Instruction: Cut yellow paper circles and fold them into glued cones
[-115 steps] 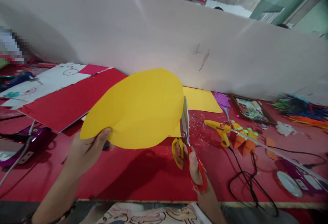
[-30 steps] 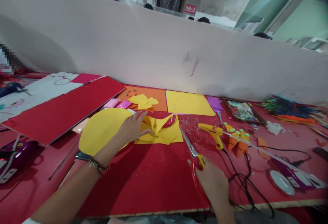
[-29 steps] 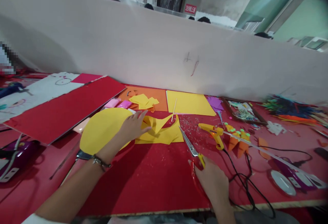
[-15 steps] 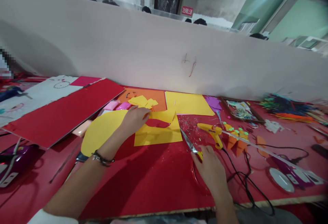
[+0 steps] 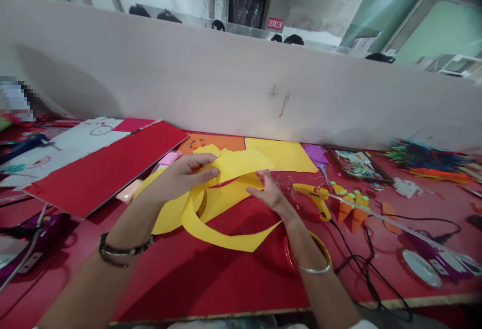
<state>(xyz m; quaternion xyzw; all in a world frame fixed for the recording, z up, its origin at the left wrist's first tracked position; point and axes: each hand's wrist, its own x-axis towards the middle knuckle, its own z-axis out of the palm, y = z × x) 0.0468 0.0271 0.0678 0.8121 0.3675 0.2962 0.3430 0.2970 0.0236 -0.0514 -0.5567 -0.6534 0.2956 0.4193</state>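
My left hand (image 5: 192, 173) pinches a cut yellow craft sheet (image 5: 241, 163) between thumb and fingers, lifted above the table. A curved strip (image 5: 226, 238) of yellow material hangs below in a loop toward me. At the sheet's right edge is my right hand (image 5: 269, 191), thumb and fingers apart; whether a fingertip touches the sheet I cannot tell. Under the left wrist lies a larger rounded yellow piece (image 5: 165, 218), partly covered. Scissors lie beneath my right forearm, mostly hidden, with a yellow handle loop (image 5: 322, 248) showing.
A yellow glue gun (image 5: 316, 196) lies to the right, near orange carrot shapes (image 5: 352, 213) and black cables (image 5: 367, 263). A red board (image 5: 109, 168) leans at left. Behind are a flat yellow sheet (image 5: 282, 155), a tray of scraps (image 5: 356, 163) and a white partition (image 5: 226, 83).
My right hand has left the scissors and moved up and left to the yellow sheet. My left hand has raised the sheet, and its cut strip now hangs toward me.
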